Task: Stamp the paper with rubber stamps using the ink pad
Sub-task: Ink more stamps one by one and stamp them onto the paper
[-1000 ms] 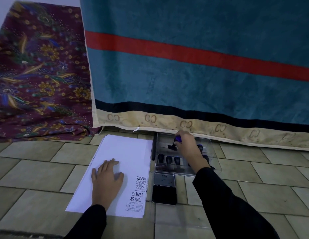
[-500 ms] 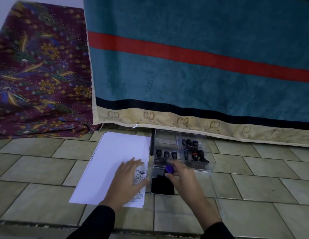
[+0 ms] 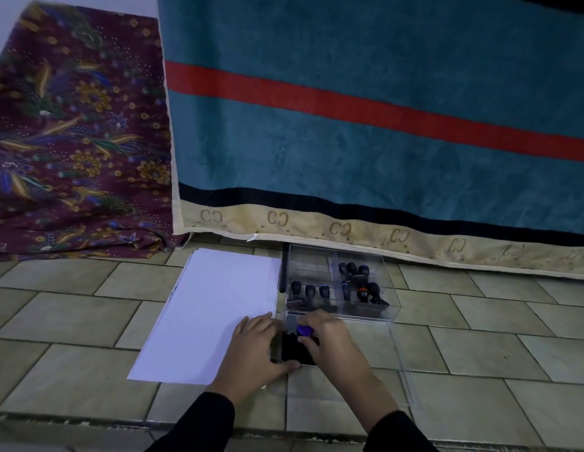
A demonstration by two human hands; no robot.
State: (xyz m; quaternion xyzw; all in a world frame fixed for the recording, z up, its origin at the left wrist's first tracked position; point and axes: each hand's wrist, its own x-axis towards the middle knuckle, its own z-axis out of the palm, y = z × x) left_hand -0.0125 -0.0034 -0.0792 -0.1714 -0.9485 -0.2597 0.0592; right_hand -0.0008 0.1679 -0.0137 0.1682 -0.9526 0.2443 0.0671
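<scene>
A stack of white paper [image 3: 212, 308] lies on the tiled floor. Just right of it sits a black ink pad [image 3: 295, 352]. My right hand [image 3: 333, 345] is shut on a stamp with a purple-topped handle [image 3: 304, 330] and holds it down on the pad. My left hand [image 3: 255, 349] rests across the paper's lower right corner, with thumb and fingers gripping the pad's left and front edges. The earlier stamp prints on the paper are hidden under that hand.
A clear plastic box [image 3: 390, 308] behind the pad holds several dark-handled stamps [image 3: 356, 282]. Its clear lid [image 3: 404, 363] lies to the right of the pad. A teal towel [image 3: 365, 141] hangs close behind, and a patterned maroon cloth [image 3: 72, 141] is at the left.
My right hand took a purple-handled stamp from the box and brought it down onto the ink pad. My left hand slid right across the paper to grip the pad's edge.
</scene>
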